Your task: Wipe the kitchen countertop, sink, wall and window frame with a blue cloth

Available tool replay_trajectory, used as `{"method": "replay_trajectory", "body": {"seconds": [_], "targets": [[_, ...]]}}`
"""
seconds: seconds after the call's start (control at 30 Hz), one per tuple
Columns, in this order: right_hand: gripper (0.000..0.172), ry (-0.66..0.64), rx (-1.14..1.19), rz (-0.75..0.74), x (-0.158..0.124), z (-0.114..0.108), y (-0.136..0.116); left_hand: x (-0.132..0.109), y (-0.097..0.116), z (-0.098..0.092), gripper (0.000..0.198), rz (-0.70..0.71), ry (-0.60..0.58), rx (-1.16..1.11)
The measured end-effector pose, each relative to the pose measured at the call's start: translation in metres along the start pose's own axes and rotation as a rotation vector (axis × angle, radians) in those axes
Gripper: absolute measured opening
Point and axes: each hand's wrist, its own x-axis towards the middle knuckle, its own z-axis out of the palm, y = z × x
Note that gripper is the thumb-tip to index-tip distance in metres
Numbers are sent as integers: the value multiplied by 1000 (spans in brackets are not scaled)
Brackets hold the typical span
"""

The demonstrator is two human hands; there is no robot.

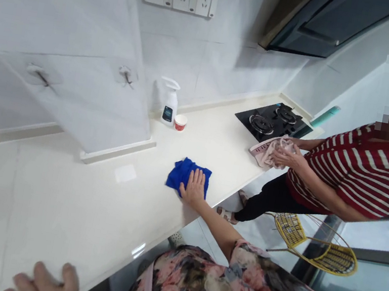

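Note:
My right hand (pixel 194 189) lies flat on a crumpled blue cloth (pixel 178 177) on the white countertop (pixel 85 211), its fingers stretched out over the fabric. At the bottom left, my left hand (pixel 46 284) rests near the counter's front edge with fingers apart and nothing in it; the frame cuts off part of it. Behind the cloth, against the wall, stands a white spray bottle (pixel 169 107) with a dark label. Touching or very close to it is a small red and white paper cup (pixel 180 123).
A person in a striped red shirt (pixel 359 169) stands at right, both hands on a pale pink cloth (pixel 267 151) by the black gas hob (pixel 259 119). A yellow woven chair (pixel 336 258) is behind. A wall corner (pixel 114 149) juts onto the counter; a range hood (pixel 313 26) hangs above.

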Motion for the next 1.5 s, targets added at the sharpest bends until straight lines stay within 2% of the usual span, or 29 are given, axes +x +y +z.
{"method": "replay_trajectory", "body": {"seconds": [0.2, 0.27, 0.33, 0.4, 0.43, 0.53, 0.63, 0.77, 0.87, 0.97, 1.17, 1.33, 1.5], "targets": [[89, -62, 59, -231, -36, 2, -94, -1, 12, 6, 81, -76, -8, -54], [88, -83, 75, -297, -56, 3, -122, -6, 15, 4, 78, -109, -29, -67], [87, -98, 84, -370, -82, 4, -148, -13, 9, -1, 74, -102, -92, -124], [86, -102, 84, -456, -109, 7, -170, -22, -9, -11, 66, -75, -193, -231], [86, -104, 79, -504, -122, 8, -180, -29, -21, -19, 63, -114, -198, -255], [85, -97, 48, -647, -152, 14, -200, -56, -63, -50, 62, -277, -127, -210], [84, -68, 11, -774, -169, 19, -214, -91, -102, -85, 64, -437, -44, -109], [83, -57, -52, -933, -173, 21, -226, -135, -128, -112, 69, -599, -13, -18], [83, -69, -92, -1050, -167, 18, -237, -167, -126, -116, 70, -673, -37, 13], [83, -91, -88, -1195, -160, 16, -254, -201, -110, -114, 68, -740, -46, 39], [83, -109, 50, -1372, -155, 26, -314, -263, -74, -117, 63, -956, 3, 139], [81, -97, 198, -1451, -160, 41, -364, -276, -64, -115, 62, -1003, 20, 231], [83, -98, 254, -1476, -162, 57, -384, -273, -57, -112, 62, -1004, 26, 254]]}}
